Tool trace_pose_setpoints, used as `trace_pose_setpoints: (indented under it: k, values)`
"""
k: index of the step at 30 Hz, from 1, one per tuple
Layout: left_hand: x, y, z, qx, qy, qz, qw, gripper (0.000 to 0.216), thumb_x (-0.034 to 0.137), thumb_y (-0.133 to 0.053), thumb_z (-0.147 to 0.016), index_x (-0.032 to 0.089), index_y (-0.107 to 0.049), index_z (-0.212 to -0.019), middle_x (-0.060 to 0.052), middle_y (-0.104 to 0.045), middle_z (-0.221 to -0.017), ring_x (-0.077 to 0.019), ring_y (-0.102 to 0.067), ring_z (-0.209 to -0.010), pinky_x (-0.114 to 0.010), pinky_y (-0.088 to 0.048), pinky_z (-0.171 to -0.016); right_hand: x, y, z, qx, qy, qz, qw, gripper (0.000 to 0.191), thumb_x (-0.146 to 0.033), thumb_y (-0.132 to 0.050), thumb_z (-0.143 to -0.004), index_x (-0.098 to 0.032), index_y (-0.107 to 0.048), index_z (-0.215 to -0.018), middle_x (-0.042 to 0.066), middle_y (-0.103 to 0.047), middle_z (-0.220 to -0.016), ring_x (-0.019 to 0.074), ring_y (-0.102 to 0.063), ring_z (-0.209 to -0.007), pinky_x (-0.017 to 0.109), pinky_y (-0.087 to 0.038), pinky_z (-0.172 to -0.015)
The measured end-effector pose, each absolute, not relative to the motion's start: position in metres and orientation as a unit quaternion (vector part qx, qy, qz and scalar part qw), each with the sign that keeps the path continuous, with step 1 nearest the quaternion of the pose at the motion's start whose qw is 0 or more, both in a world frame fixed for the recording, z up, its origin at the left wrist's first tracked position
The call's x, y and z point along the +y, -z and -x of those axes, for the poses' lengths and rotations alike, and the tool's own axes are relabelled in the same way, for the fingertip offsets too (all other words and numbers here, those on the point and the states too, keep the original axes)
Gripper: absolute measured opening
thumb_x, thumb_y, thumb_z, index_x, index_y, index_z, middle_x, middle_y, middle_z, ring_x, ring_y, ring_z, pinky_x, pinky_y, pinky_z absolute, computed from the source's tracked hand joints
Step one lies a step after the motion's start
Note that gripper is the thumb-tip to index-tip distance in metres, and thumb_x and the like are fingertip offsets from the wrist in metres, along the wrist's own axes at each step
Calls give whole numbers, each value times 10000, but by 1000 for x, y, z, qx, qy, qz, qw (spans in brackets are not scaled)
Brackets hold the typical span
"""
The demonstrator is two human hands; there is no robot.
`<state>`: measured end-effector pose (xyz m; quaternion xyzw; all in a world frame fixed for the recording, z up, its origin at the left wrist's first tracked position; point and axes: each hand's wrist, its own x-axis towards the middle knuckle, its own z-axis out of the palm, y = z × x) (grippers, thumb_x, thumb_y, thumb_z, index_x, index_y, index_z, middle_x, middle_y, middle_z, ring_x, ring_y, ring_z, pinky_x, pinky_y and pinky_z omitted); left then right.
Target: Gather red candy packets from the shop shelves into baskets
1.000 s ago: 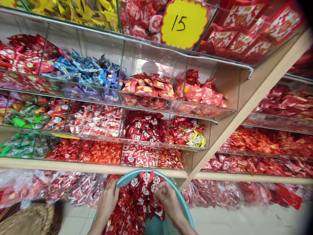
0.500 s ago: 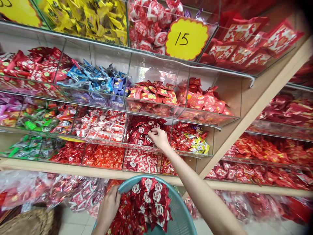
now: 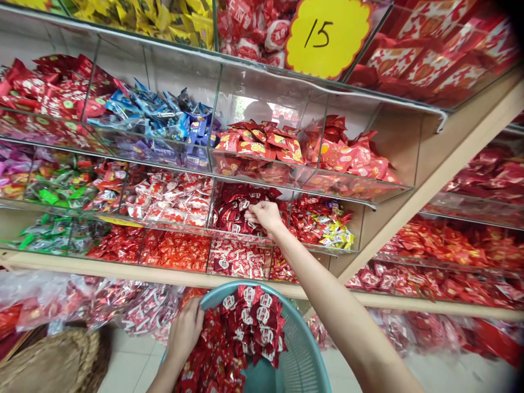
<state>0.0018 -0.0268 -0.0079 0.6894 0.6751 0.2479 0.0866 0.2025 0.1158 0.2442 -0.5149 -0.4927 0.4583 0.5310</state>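
My left hand [image 3: 186, 329] is closed over the left rim of a teal plastic basket [image 3: 309, 327]. Inside the basket, a strip of dark red candy packets [image 3: 261, 322] with white print lies beside a heap of smaller red packets [image 3: 215, 355]. Up at the shelf, my right hand [image 3: 265, 216] reaches into a clear bin of dark red wrapped candies [image 3: 230, 206]. Its fingers are bent together at the right side of that pile. Whether a candy is pinched between the fingertips is hidden.
Clear bins of red-and-white candies [image 3: 174, 199] and mixed red and yellow candies [image 3: 333, 226] flank the reached bin. Above hangs a shelf of larger red packets [image 3: 260, 144]. A slanted wooden post [image 3: 385, 232] stands right. A woven basket [image 3: 53, 360] sits lower left.
The view has shifted, with the shelves sitting slightly higher in the picture. My right hand stays at the dark red candies, its fingers slightly repositioned. My left hand keeps hold of the basket rim.
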Motion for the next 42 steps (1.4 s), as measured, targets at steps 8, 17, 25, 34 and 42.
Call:
trace_pose_setpoints:
  k: [8, 17, 25, 34, 42]
  values:
    - [-27, 3, -5, 678, -236, -689, 99, 326, 257, -281, -855, 192, -513, -1073, -53, -638, -1011, -184, -626, -817, -285, -469, -677, 34, -257, -241, -537, -430, 445, 574, 252, -327, -655, -689, -144, -506, -601, 32, -652, -615, 140, -653, -646, 238, -533, -625]
    - [-27, 5, -4, 674, -244, -690, 103, 321, 268, -284, -857, 197, -507, -1078, -51, -631, -1015, -183, -620, -810, -291, -462, -687, -30, -119, -255, -458, -569, 514, 449, 357, -462, -648, -641, -173, -445, -583, 14, -631, -567, 143, -623, -573, 245, -475, -555]
    - [-27, 3, -5, 678, -229, -690, 107, 338, 271, -265, -861, 189, -505, -1084, -57, -622, -1057, -186, -623, -828, -287, -465, -678, -22, -37, -253, -409, -583, 604, 358, 306, -420, -582, -619, -178, -402, -566, 18, -653, -624, 92, -542, -413, 181, -250, -367]
    - [-27, 5, -4, 664, -259, -694, 100, 330, 270, -300, -851, 188, -512, -1092, -60, -613, -1086, -187, -607, -896, -292, -464, -745, -16, -26, -238, -411, -581, 609, 351, 214, -321, -542, -660, -182, -420, -551, -1, -642, -589, 67, -475, -362, 189, -230, -368]
    - [-26, 8, -3, 671, -252, -690, 100, 327, 276, -291, -856, 204, -518, -1081, -48, -616, -1079, -177, -615, -870, -270, -468, -695, -13, -16, -233, -501, -468, 667, 292, 301, -311, -485, -743, -197, -461, -466, -21, -543, -400, 87, -408, -320, 212, -275, -372]
